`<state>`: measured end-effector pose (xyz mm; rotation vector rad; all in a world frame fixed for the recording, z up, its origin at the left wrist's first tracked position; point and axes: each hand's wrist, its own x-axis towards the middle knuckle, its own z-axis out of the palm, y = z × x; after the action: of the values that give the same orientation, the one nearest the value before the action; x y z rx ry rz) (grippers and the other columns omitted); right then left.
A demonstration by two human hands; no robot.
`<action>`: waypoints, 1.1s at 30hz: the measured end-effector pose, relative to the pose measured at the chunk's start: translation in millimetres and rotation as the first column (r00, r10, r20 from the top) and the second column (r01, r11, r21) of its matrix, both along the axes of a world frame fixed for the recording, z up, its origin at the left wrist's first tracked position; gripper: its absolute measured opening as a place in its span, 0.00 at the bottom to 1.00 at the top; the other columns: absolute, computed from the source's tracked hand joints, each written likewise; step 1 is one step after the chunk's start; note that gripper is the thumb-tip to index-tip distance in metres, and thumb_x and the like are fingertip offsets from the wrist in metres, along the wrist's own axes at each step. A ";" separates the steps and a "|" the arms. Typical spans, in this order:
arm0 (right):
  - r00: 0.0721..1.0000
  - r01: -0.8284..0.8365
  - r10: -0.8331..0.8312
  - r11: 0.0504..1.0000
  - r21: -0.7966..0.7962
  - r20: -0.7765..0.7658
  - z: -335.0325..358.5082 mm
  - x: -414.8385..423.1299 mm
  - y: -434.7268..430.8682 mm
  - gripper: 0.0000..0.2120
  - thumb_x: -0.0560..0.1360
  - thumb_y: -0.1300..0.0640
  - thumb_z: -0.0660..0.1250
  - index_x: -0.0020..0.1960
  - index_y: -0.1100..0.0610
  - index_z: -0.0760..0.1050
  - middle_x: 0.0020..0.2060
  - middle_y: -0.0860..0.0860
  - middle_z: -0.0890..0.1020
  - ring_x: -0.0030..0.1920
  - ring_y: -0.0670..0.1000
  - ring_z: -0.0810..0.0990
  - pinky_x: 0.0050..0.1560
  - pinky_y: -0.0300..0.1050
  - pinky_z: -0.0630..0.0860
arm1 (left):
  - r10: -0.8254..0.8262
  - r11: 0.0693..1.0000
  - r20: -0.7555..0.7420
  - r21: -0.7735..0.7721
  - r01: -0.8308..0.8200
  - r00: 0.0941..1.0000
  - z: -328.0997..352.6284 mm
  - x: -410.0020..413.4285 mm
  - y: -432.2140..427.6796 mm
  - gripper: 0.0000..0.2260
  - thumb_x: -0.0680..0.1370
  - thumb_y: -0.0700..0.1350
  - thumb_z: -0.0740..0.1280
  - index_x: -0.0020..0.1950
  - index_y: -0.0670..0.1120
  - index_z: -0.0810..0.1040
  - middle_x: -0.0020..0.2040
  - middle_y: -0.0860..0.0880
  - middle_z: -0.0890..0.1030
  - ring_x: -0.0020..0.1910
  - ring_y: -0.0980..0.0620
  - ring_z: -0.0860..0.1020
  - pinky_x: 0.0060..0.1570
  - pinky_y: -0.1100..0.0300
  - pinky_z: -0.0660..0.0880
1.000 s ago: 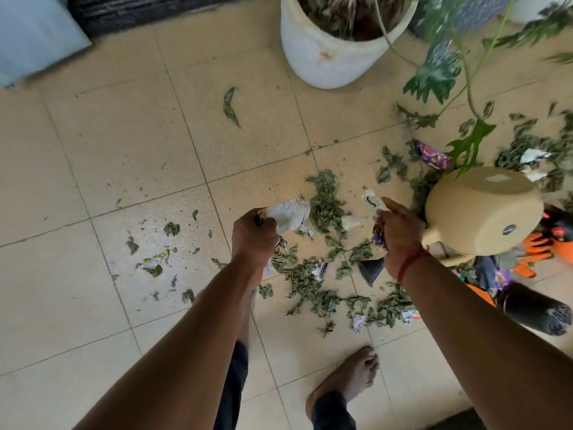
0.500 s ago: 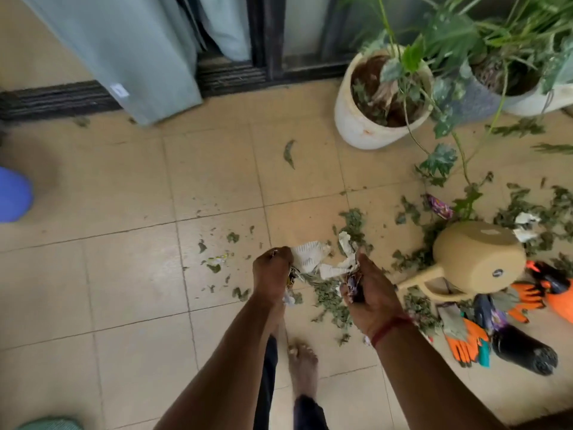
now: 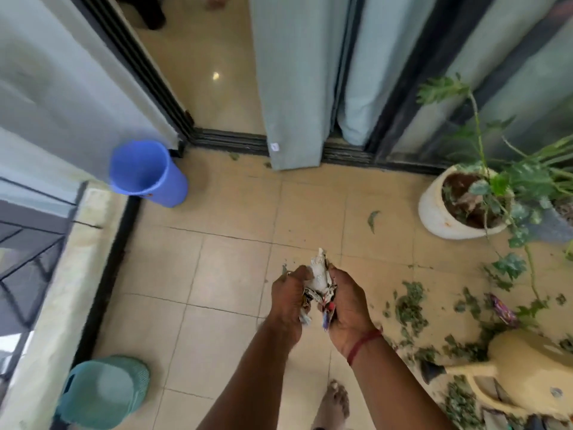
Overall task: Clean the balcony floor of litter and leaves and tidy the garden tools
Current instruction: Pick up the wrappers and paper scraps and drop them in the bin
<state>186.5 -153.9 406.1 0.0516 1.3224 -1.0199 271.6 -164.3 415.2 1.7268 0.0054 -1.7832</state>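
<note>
Matt beige floor tiles [image 3: 235, 268], smooth blue plastic bucket [image 3: 148, 175], crumpled paper and glossy wrappers [image 3: 319, 287], pale cloth curtain [image 3: 291, 88]

The floor [image 3: 235, 268] has big tan tiles with thin dark lines between them. A dark door track [image 3: 229, 141] runs along its far edge. Pale green curtains [image 3: 294, 88] hang there. A shiny indoor floor [image 3: 210, 72] shows beyond.

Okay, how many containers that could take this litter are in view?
2: a blue bucket upright by the door track, and a teal basket at lower left by the parapet. Others may lie outside the frame.
</note>
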 end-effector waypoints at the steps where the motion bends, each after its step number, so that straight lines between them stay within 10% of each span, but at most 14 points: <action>1: 0.994 -0.067 0.066 0.998 -0.013 -0.082 5.3 18.0 -7.9 0.12 0.73 0.52 0.67 0.47 0.60 0.82 0.45 0.60 0.84 0.36 0.60 0.79 0.36 0.50 0.74 | 0.021 1.000 0.032 -0.021 -0.020 0.999 11.6 15.8 -5.9 0.09 0.70 0.47 0.71 0.41 0.42 0.79 0.36 0.42 0.77 0.32 0.49 0.72 0.35 0.59 0.69; 9: 0.944 -0.171 0.150 0.984 -0.048 -0.294 -0.7 185.2 -85.7 0.12 0.76 0.65 0.63 0.48 0.54 0.84 0.48 0.53 0.86 0.51 0.57 0.83 0.57 0.53 0.78 | 0.172 0.976 0.176 -0.165 -0.143 0.969 31.5 153.7 -68.9 0.04 0.81 0.43 0.62 0.46 0.47 0.73 0.39 0.50 0.76 0.34 0.55 0.74 0.34 0.62 0.70; 22: 0.901 -0.381 0.398 0.916 0.125 -0.173 -122.1 481.7 -280.5 0.09 0.68 0.62 0.66 0.30 0.57 0.80 0.33 0.55 0.81 0.36 0.55 0.78 0.43 0.52 0.76 | 0.427 0.898 0.289 -0.023 -0.440 0.857 -92.5 444.0 -253.7 0.05 0.66 0.43 0.68 0.31 0.46 0.73 0.29 0.47 0.75 0.31 0.50 0.71 0.35 0.56 0.70; 33: 0.843 -0.524 0.538 0.813 0.254 0.017 -285.2 566.6 -404.2 0.23 0.70 0.59 0.62 0.64 0.62 0.76 0.61 0.62 0.79 0.58 0.61 0.81 0.49 0.59 0.81 | 0.471 0.864 0.134 0.130 -0.486 0.872 -280.2 538.7 -372.4 0.23 0.65 0.46 0.71 0.59 0.41 0.78 0.50 0.41 0.84 0.41 0.43 0.84 0.37 0.56 0.80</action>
<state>753.1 -558.1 120.9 -0.1545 1.4016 -0.3738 810.3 -536.8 135.0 1.7316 0.5087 -1.3548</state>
